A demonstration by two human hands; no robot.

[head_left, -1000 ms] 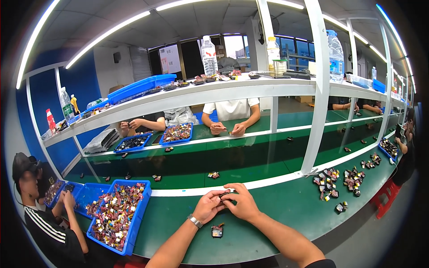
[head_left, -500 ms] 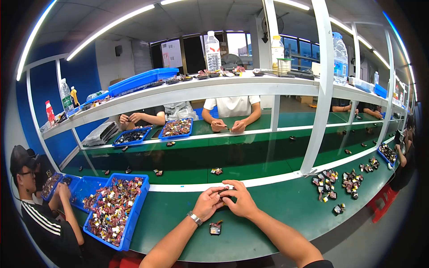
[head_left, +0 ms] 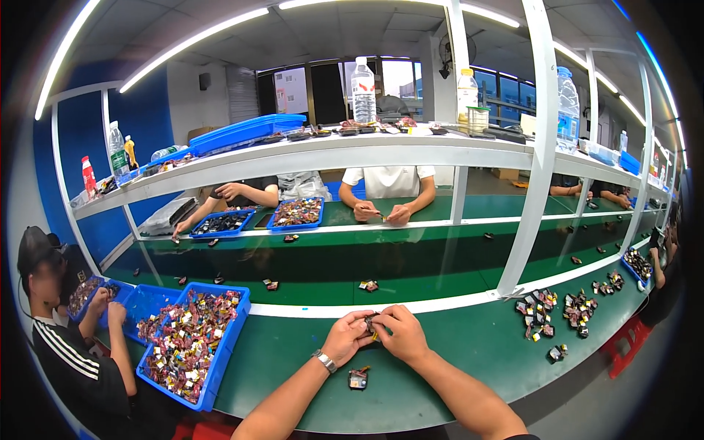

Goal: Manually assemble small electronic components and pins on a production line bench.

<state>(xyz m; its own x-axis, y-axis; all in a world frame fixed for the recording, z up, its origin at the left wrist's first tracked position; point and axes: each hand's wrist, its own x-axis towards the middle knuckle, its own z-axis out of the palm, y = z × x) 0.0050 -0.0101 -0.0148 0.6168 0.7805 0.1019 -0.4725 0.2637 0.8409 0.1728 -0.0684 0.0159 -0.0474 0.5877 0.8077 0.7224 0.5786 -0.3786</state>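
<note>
Both hands meet over the green worktop (head_left: 308, 367), close to its near edge. The left hand (head_left: 346, 337), with a watch at its wrist, and the right hand (head_left: 400, 334) are curled shut around one small dark component (head_left: 372, 323), pinched between the fingertips of both, held just above the surface. A second small component (head_left: 358, 378) lies on the worktop just below the hands, nearer the edge.

Toward the left end of the near edge sits a blue tray (head_left: 220, 359) heaped with small mixed-colour parts, which looks like the stock waiting to be handled. Toward the right end, clusters of dark finished-looking pieces (head_left: 557, 315) lie loose on the worktop. Judging from the full tray and the modest pile, much of the work seems left to do, with one piece in hand now.

Beyond a white stripe runs a darker green belt (head_left: 411, 264) carrying a few scattered pieces. Across it, other people sit working; one in a white shirt (head_left: 389, 180) holds a small part, with two more blue trays nearby. A person in a black striped top (head_left: 66, 352) works at the far left.

A white shelf (head_left: 352, 154) on white posts spans the line overhead, bearing water bottles (head_left: 364, 89) and blue trays. Strip lights run along the ceiling of a factory room with blue walls.
</note>
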